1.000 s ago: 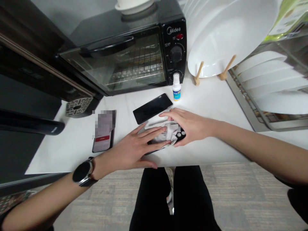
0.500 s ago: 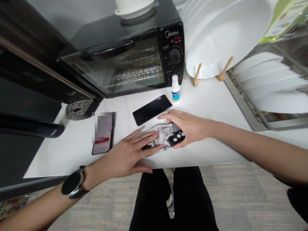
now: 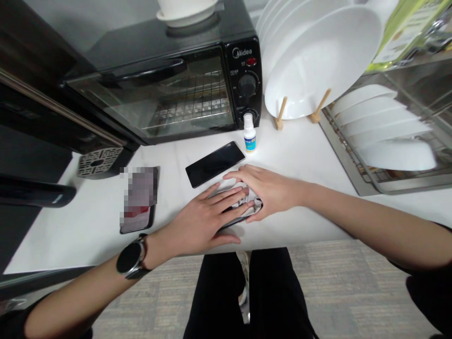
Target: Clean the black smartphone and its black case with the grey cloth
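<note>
Pressing flat, fingers out, with left hand (image 3: pixel 205 217) and gripping with right hand (image 3: pixel 270 190), fingertips touching, on crumpled white-grey cloth (image 3: pixel 247 204) draped over dark phone (image 3: pixel 233 221), in front of black glass-door toaster oven (image 3: pixel 158 94), black slab phone (image 3: pixel 214 164) and small white spray bottle (image 3: pixel 249 140) lying between cloth and oven.

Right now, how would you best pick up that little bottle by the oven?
The small bottle stands upright, so pinch its round body across the sides, probably coming from the front right: the oven is close behind and the dark phone lies front left.
</note>
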Demonstrator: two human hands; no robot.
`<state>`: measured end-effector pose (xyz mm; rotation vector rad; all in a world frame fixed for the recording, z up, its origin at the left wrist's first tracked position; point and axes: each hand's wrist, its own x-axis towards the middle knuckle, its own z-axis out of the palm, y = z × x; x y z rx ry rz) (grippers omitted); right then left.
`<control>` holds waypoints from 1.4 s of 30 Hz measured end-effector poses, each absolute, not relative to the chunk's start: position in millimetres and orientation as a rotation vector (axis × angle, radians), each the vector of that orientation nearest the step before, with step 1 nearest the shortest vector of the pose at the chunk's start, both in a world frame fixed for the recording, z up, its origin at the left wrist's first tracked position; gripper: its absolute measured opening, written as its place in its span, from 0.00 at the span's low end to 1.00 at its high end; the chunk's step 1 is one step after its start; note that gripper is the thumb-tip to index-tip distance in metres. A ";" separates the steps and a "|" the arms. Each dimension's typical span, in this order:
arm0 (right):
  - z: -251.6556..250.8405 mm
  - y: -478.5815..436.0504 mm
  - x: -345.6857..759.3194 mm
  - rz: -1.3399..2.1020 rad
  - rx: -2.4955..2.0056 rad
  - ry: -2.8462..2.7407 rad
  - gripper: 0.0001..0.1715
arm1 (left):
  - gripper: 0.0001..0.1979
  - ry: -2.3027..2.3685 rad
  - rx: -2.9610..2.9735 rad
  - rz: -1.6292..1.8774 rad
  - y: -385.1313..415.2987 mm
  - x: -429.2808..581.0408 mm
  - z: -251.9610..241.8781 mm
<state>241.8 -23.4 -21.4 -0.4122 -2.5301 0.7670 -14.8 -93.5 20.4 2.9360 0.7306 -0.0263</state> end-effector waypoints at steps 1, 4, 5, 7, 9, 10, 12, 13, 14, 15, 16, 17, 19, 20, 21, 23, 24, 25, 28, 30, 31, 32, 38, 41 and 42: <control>-21.0 -23.9 242.1 0.770 -0.420 -2.533 0.60 | 0.40 0.746 2.939 -0.025 -97.5 -21.6 22.0; -20.3 -24.8 242.9 0.774 -0.437 -2.534 0.60 | 0.37 0.784 2.949 -0.040 -111.3 -47.1 28.5; -20.3 -24.8 243.1 0.775 -0.436 -2.530 0.60 | 0.36 0.798 2.952 -0.060 -116.3 -56.3 31.1; -20.6 -24.8 243.2 0.783 -0.435 -2.520 0.60 | 0.35 0.819 2.964 -0.101 -126.6 -73.1 37.1; -20.9 -25.2 243.0 0.803 -0.445 -2.522 0.60 | 0.34 0.820 2.982 -0.137 -136.2 -85.7 43.0; -21.0 -25.6 242.7 0.813 -0.450 -2.526 0.60 | 0.33 0.817 2.990 -0.147 -140.1 -89.6 45.5; -20.8 -26.6 242.0 0.826 -0.456 -2.537 0.60 | 0.34 0.806 3.007 -0.149 -144.8 -92.2 48.4; -20.7 -27.0 241.6 0.826 -0.455 -2.542 0.60 | 0.35 0.804 3.013 -0.150 -145.1 -90.8 48.5; -20.5 -27.4 241.2 0.822 -0.453 -2.546 0.60 | 0.36 0.800 3.018 -0.154 -143.9 -87.9 47.8; -20.4 -27.7 240.7 0.815 -0.449 -2.549 0.61 | 0.37 0.797 3.020 -0.162 -141.3 -83.7 46.2; -20.2 -27.8 240.2 0.809 -0.444 -2.550 0.61 | 0.39 0.794 3.018 -0.177 -137.4 -78.4 44.0; -20.0 -27.9 239.8 0.802 -0.437 -2.549 0.62 | 0.39 0.786 3.014 -0.189 -132.5 -72.2 41.5; -19.8 -27.7 238.9 0.791 -0.418 -2.549 0.63 | 0.40 0.767 3.007 -0.187 -120.9 -58.0 36.2; -19.8 -27.5 238.4 0.787 -0.409 -2.550 0.63 | 0.40 0.753 3.005 -0.172 -114.8 -50.3 33.7; -19.9 -27.2 238.0 0.782 -0.401 -2.551 0.63 | 0.41 0.740 3.001 -0.154 -108.8 -42.3 31.4; -20.2 -26.4 237.4 0.777 -0.390 -2.551 0.63 | 0.41 0.711 2.982 -0.111 -98.2 -26.6 27.1; -20.5 -26.0 237.1 0.777 -0.389 -2.549 0.62 | 0.41 0.695 2.968 -0.089 -93.8 -19.3 25.0; -20.8 -25.7 237.0 0.778 -0.388 -2.544 0.61 | 0.41 0.677 2.953 -0.065 -90.1 -12.6 23.0; -22.0 -24.9 237.3 0.780 -0.379 -2.529 0.61 | 0.36 0.646 2.920 0.011 -83.8 0.4 17.8; -22.8 -24.7 237.8 0.782 -0.371 -2.518 0.62 | 0.35 0.648 2.911 0.028 -83.7 1.4 16.6; -23.0 -24.7 238.1 0.784 -0.373 -2.515 0.62 | 0.36 0.654 2.909 0.022 -84.8 -0.6 17.0; -23.1 -24.8 238.4 0.787 -0.379 -2.516 0.62 | 0.36 0.663 2.909 0.005 -86.8 -4.1 17.9; -20.7 -27.1 240.4 0.801 -0.437 -2.543 0.62 | 0.38 0.762 2.973 -0.099 -111.3 -46.8 26.3; -19.6 -27.8 240.8 0.815 -0.450 -2.540 0.63 | 0.37 0.815 2.997 -0.130 -128.3 -73.4 31.2; -19.4 -27.9 240.7 0.818 -0.455 -2.539 0.63 | 0.36 0.824 3.005 -0.143 -133.6 -81.4 33.4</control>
